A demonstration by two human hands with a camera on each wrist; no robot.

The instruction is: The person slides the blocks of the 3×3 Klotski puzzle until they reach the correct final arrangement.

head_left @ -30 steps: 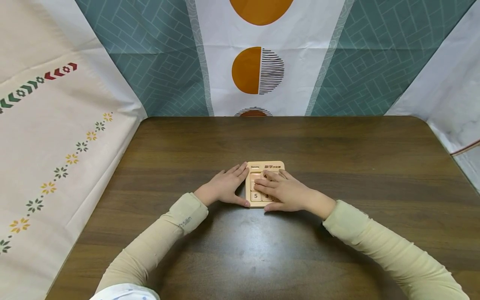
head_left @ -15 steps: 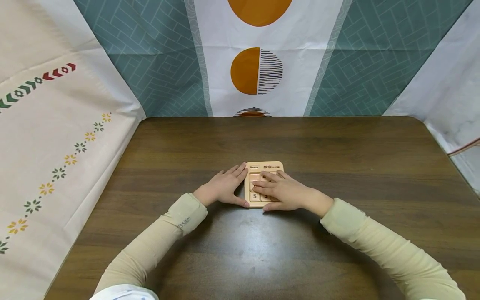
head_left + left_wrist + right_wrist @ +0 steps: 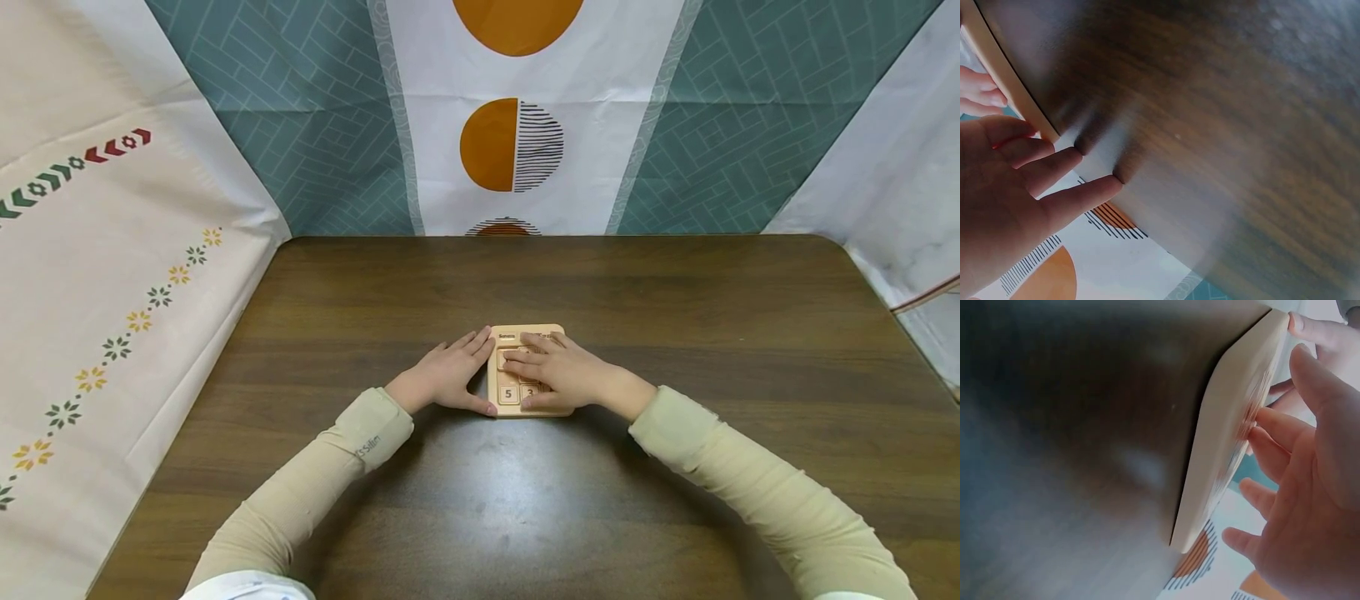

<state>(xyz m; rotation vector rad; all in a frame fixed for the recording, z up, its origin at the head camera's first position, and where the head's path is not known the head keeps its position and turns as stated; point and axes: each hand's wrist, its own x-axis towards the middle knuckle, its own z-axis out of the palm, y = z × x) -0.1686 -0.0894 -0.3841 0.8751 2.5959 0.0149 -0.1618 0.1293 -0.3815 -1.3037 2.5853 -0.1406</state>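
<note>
A light wooden number slide puzzle [image 3: 517, 328] lies flat on the dark table in the head view; tiles marked 5 [image 3: 508, 394] and 3 [image 3: 529, 392] show along its lower row. My left hand [image 3: 448, 375] rests at its left edge, fingers stretched out, fingertips near the upper corner and thumb at the lower one. My right hand [image 3: 570, 375] reaches over it from the right with its fingers on the tiles, hiding most of them and part of the printed heading. In the right wrist view, two fingertips meet the face of the puzzle [image 3: 1210, 444], while the others are spread apart.
The brown wooden table [image 3: 480, 500] extends around the puzzle on every side. A patterned cloth [image 3: 510, 146] hangs behind its far edge. White cloth with flower motifs [image 3: 138, 321] lines the left, and pale cloth [image 3: 915, 208] the right.
My right hand has shifted slightly away from me and leftward over the puzzle, uncovering the 3 tile and covering some of the heading. My left hand keeps its place.
</note>
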